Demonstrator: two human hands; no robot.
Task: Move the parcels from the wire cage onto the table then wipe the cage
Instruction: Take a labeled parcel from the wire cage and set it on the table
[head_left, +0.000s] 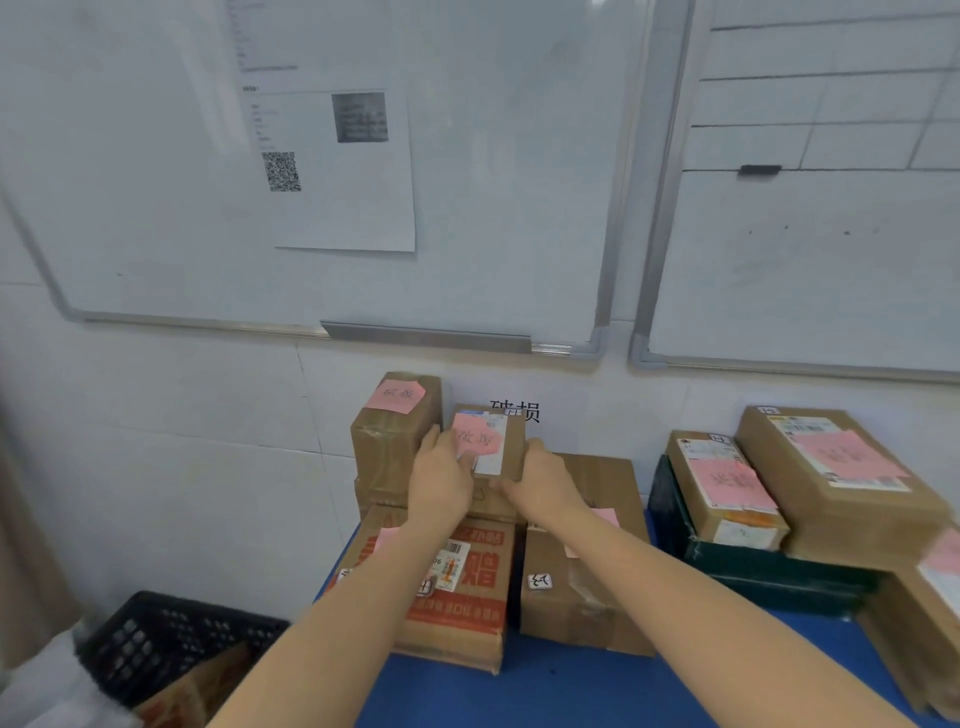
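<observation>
Cardboard is looking stiff and probably light, so the left hand (441, 480) and right hand (540, 478) are gripping the small parcel (491, 441) by opposite sides, atop the stacked boxes (467, 603) on the blue table (571, 691).

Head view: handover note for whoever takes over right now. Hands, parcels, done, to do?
Left hand and right hand both grip the small parcel, atop the stack at the back of the blue table.
Done: several parcels sit on the table, including the right-hand pile.
To do: black crate, lower left, holds a carton; no cloth seen, wiping apparently pending.
</observation>
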